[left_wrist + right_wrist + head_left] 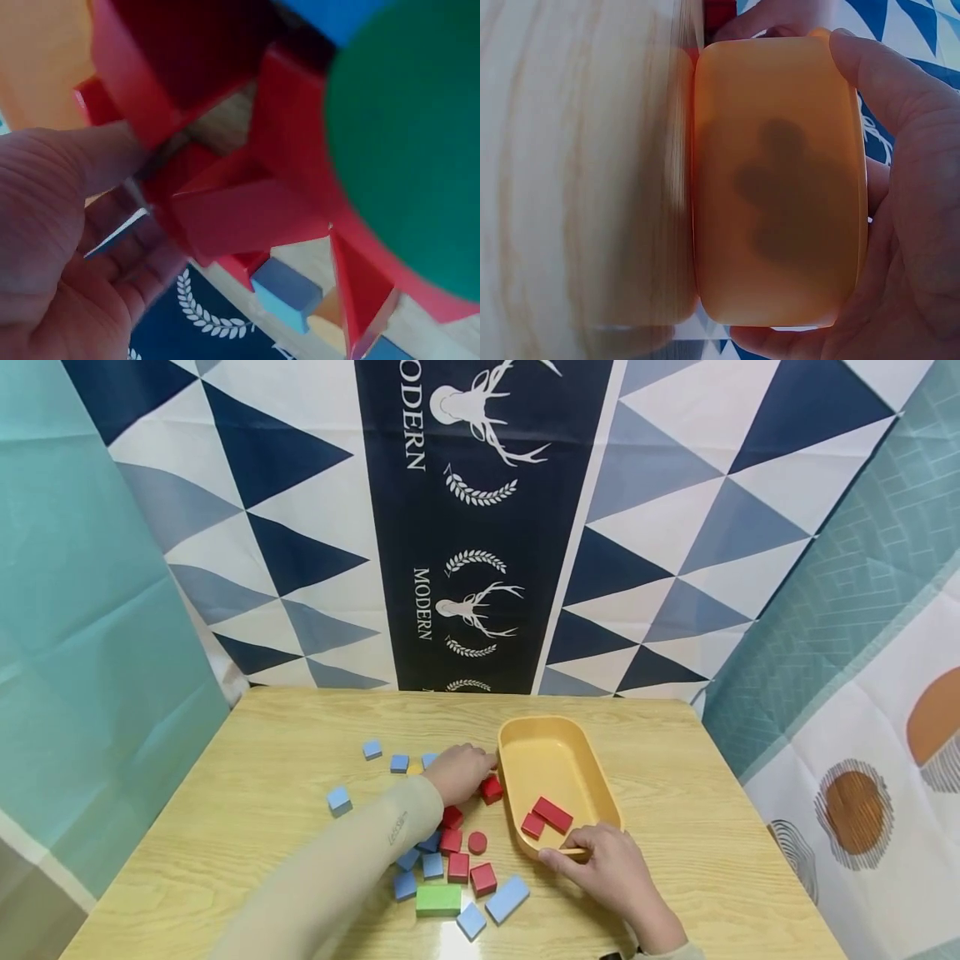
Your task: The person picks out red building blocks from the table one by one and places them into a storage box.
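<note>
Nearest us, a blue cube [472,922] sits on the table [690,827], with a green block [438,901] and a long blue block [507,899] just beyond. All look hard and light, wood at a guess; I'd pinch the long one across its narrow sides.

Now the right hand [611,868], and it has a proper grip: thumb over the near rim of the tray [555,760], fingers round its outer wall. Light glows through the base, so call it thin plastic: light, slightly springy, liable to skid on that smooth top. The rim is the right place to hold. In its near end lie a long red block [553,815] and a small red block [533,825], loose enough to slide if it tips.

To the left, more reds: a near red cube [483,879], and a red disc [477,842] lying flat, which looks awkward to pick up; nails under the edge, I'd say. The cubes want thumb and finger on opposite faces; glossy paint, but hardly fragile.

Further out, the left hand [461,772] is just beside the tray's left wall, right by a far red cube [491,789]. Are the fingers closed on anything? From here I can't tell. Furthest off, a small blue block [372,749], then the deer-print cloth [480,527].
</note>
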### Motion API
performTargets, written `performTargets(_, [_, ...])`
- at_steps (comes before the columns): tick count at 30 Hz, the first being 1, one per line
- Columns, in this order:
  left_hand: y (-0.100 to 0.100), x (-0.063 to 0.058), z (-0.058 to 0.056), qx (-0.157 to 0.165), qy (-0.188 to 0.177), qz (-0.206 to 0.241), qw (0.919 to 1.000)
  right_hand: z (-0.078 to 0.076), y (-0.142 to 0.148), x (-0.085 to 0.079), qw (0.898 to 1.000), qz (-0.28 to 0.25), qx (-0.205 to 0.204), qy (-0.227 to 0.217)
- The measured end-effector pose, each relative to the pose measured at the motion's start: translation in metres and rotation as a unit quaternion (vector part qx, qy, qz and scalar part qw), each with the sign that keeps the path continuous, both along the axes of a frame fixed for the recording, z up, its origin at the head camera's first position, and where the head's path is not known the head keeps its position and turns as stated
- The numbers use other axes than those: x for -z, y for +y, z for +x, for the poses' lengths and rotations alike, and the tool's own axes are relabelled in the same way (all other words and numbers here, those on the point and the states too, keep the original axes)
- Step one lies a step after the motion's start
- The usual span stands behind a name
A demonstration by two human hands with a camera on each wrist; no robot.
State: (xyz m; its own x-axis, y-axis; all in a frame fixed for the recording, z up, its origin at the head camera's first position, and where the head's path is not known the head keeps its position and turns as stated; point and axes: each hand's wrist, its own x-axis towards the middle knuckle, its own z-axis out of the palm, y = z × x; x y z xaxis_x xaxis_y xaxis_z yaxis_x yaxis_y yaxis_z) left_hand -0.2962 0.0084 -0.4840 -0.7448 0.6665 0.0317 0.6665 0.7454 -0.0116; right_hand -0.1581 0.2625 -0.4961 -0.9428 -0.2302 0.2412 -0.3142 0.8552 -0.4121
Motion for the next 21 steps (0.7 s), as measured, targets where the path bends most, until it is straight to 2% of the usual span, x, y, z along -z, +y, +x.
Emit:
performTargets(3, [-0.001, 0.001, 0.000, 0.011, -0.007, -0.014, 0.9998, 0.000, 0.000, 0.000, 1.000, -0.001, -0.001, -0.003])
performTargets(5, [-0.003, -0.003, -0.003, 0.004, -0.003, 0.005, 1.0000, 0.000, 0.000, 0.001, 1.000, -0.002, -0.003, -0.001])
performTargets(8, [-0.005, -0.018, -0.009, -0.021, 0.015, 0.068, 0.9973, 0.000, 0.001, 0.000, 1.000, -0.001, -0.004, 0.007])
performTargets(11, [-0.001, -0.039, -0.011, -0.046, 0.020, 0.158, 0.9862, 0.001, 0.003, 0.000, 1.000, 0.000, -0.003, 0.014])
performTargets(14, [0.011, -0.053, -0.004, -0.041, 0.002, 0.216, 0.9754, 0.002, 0.004, 0.000, 1.000, 0.002, -0.002, 0.016])
performTargets(17, [0.028, -0.054, 0.004, -0.001, -0.002, 0.208, 0.9781, 0.002, 0.003, 0.001, 1.000, 0.002, -0.001, 0.017])
performTargets(21, [0.046, -0.042, 0.012, 0.050, -0.008, 0.154, 0.9868, 0.001, 0.001, 0.002, 1.000, -0.001, -0.001, 0.017])
